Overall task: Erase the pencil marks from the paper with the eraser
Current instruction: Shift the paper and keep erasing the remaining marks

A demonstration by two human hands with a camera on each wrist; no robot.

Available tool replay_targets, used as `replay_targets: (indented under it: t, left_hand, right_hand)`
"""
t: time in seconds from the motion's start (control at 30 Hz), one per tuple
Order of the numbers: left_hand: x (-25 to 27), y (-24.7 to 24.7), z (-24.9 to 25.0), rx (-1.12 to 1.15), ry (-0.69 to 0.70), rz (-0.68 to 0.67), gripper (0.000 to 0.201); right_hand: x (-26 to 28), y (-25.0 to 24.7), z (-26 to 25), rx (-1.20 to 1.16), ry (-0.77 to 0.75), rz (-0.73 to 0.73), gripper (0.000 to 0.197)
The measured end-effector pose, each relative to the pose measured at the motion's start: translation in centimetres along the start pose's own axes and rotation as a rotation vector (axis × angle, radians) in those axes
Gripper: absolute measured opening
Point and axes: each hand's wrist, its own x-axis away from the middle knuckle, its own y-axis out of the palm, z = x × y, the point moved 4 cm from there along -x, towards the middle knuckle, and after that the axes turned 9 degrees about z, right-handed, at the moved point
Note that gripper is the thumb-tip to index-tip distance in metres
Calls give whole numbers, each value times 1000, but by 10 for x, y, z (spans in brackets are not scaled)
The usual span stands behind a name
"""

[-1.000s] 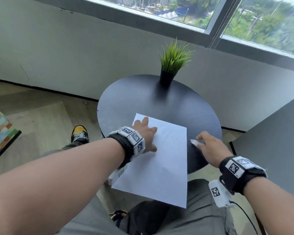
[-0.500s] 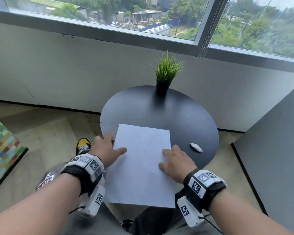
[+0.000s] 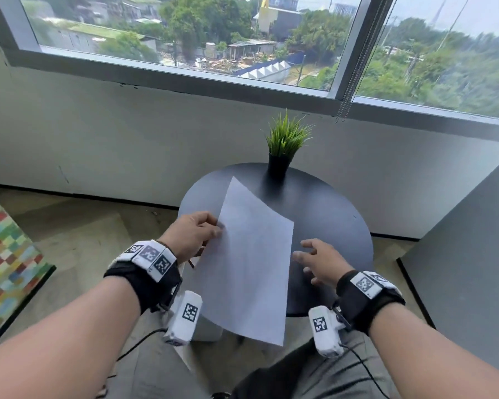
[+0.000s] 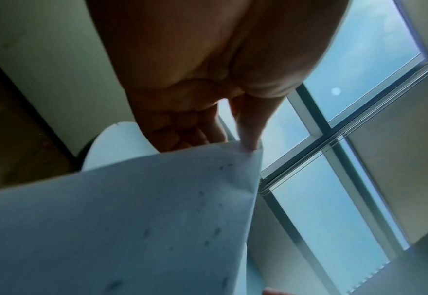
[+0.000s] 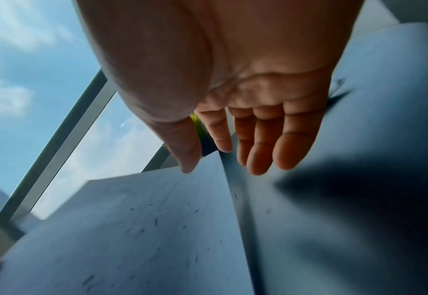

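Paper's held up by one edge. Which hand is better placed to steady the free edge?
Right. The right hand is open and empty, just beside the free edge of the paper; the left hand pinches the opposite edge.

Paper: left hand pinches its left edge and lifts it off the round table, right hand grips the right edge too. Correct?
Not quite. The left hand does pinch the paper, tilted up off the round table. But the right hand grips nothing: in the right wrist view its fingers are spread and open beside the sheet's edge.

paper (image 3: 251,263) – 1 | hands (image 3: 190,234) – 2 | table (image 3: 329,214) – 1 | plant (image 3: 285,139) – 1
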Motion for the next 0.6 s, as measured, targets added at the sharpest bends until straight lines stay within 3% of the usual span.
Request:
replay_targets:
  t: [0.17, 0.23, 0.27, 0.43, 0.5, 0.6]
  left_hand:
    - [3, 16, 43, 176, 101, -129, 20]
    - [3, 15, 54, 188, 135, -133, 24]
    - [2, 12, 58, 187, 147, -120, 26]
    - [-4, -3, 65, 194, 192, 16, 21]
    - [-6, -8, 66, 189, 225, 83, 17]
    - [-7, -7, 65, 175, 279, 127, 19]
  right_hand:
    - [-12, -19, 4, -443, 110, -48, 56]
    - [-15, -22, -1, -590, 77, -59, 36]
    - [-15, -25, -7, -637, 39, -32, 18]
    - [1, -57, -48, -687, -278, 205, 11]
    - [11, -71, -63, -659, -456, 270, 10]
    - [24, -83, -72, -636, -598, 345, 9]
